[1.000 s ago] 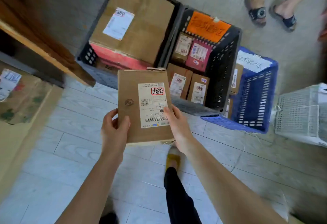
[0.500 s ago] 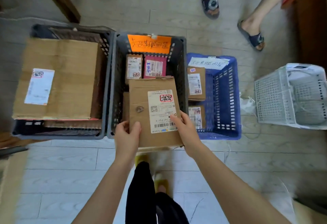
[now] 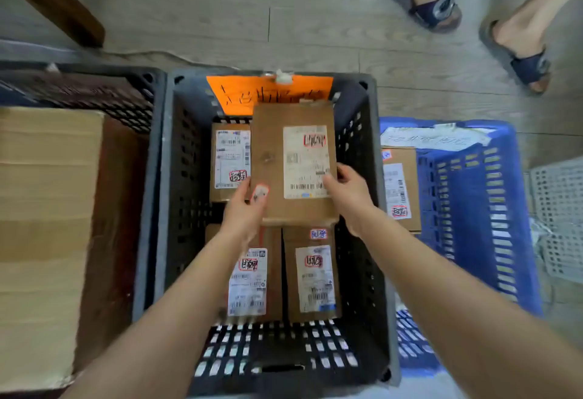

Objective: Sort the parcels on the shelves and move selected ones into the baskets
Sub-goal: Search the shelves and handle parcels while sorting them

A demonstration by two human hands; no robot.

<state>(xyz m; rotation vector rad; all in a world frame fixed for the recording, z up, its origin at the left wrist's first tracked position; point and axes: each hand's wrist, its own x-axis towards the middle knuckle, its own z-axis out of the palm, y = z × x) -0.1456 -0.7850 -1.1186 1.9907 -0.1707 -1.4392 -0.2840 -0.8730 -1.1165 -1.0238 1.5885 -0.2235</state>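
I hold a flat brown cardboard parcel with a white shipping label inside the black basket, toward its far right part. My left hand grips its near left corner and my right hand grips its right edge. The basket carries an orange handwritten sign on its far wall. Three labelled brown parcels lie below: one at the far left and two side by side near me.
A blue basket with a white sign and a labelled parcel stands to the right, a white basket beyond it. On the left, a black basket holds a large carton. Another person's sandalled feet stand on the floor beyond.
I have stepped up to the black basket and lowered the parcel from above its near rim into its far part. Both hands keep their grip.
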